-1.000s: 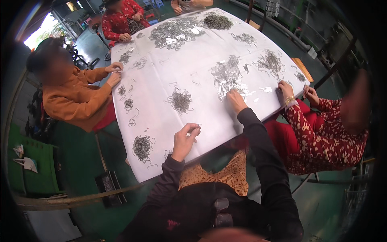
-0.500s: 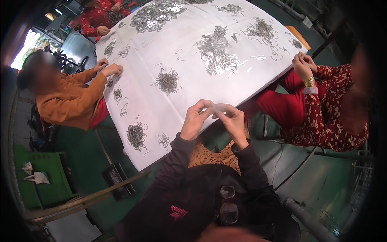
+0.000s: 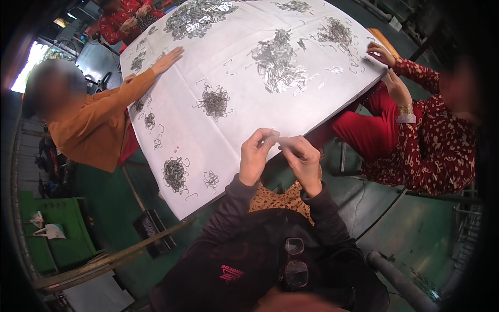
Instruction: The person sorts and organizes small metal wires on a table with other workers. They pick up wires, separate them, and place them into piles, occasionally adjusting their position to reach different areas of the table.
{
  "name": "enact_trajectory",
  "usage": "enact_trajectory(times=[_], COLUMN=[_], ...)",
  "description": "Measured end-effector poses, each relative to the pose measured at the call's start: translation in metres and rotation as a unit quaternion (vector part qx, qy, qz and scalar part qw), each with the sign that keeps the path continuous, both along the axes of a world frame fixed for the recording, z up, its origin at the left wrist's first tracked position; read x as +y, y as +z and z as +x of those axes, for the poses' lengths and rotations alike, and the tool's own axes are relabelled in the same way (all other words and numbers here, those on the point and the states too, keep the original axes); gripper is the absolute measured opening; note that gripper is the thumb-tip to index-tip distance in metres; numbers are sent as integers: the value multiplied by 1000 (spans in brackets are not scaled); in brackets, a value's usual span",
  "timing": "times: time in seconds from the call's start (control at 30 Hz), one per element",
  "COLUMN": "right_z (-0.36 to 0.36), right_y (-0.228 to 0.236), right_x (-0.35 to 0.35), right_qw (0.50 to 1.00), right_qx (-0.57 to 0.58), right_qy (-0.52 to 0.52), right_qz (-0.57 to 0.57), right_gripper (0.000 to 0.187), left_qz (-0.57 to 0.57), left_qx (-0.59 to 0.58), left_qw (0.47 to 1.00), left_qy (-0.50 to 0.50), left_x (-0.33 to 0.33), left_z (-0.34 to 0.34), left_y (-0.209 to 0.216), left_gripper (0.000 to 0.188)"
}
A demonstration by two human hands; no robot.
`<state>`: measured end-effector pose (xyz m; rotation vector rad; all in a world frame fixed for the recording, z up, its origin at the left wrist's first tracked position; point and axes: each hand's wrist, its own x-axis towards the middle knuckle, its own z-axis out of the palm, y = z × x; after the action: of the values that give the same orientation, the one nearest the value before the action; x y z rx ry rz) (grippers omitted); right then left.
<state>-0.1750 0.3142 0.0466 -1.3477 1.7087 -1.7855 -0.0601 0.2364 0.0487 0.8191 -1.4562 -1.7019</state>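
Observation:
My left hand (image 3: 255, 156) and my right hand (image 3: 302, 162) are raised over the near edge of the white-covered table (image 3: 244, 109). Thumb and fingers are pinched on each, with the fingertips almost meeting. Whatever lies in the pinch is too small and blurred to make out. On the table beyond my left hand is a pile of thin wire hooks (image 3: 214, 102). Past my right hand spreads a heap of flat shiny metal strips (image 3: 280, 65). A darker pile of bent hooks (image 3: 175, 174) lies to the left, with a smaller cluster (image 3: 210, 180) beside it.
A co-worker in an orange top (image 3: 99, 119) sits left, one arm stretched over the table. Another in a red patterned top (image 3: 426, 151) sits right; a third (image 3: 125, 23) is at the far left. Larger metal pieces (image 3: 195, 20) and more hooks (image 3: 335, 32) lie farther off.
My fingertips have shifted slightly and remain pinched. The left co-worker's arm has reached out across the table. The right co-worker's hands have parted, one now over the table edge. The far co-worker's hand has drawn back.

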Motion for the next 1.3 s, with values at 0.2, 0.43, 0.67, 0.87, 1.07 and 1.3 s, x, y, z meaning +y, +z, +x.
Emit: enact_trajectory(times=[0.2, 0.43, 0.67, 0.87, 1.07, 1.3], right_z=[-48, -148, -150, -119, -65, -33], right_y=[-8, -89, -93, -52, -11, 15], right_x=[-29, -140, -135, -98, -20, 21], right_qw=[998, 839, 824, 898, 988, 987], right_qx=[-52, 514, 538, 425, -113, -150], right_qy=[-12, 89, 79, 32, 69, -4], right_qz=[26, 153, 161, 113, 82, 62], right_gripper=[20, 21, 10, 8, 22, 19], left_qz=[-5, -2, -26, -34, -131, -167], left_qx=[67, 12, 27, -16, -85, -104], left_qw=[997, 999, 999, 999, 987, 977], left_qy=[35, 46, 7, -19, -31, -81], left_x=[4, 15, 19, 22, 15, 20], left_z=[2, 12, 12, 2, -8, -17], left_y=[3, 19, 14, 14, 3, 1], left_gripper=[12, 5, 6, 6, 13, 13])
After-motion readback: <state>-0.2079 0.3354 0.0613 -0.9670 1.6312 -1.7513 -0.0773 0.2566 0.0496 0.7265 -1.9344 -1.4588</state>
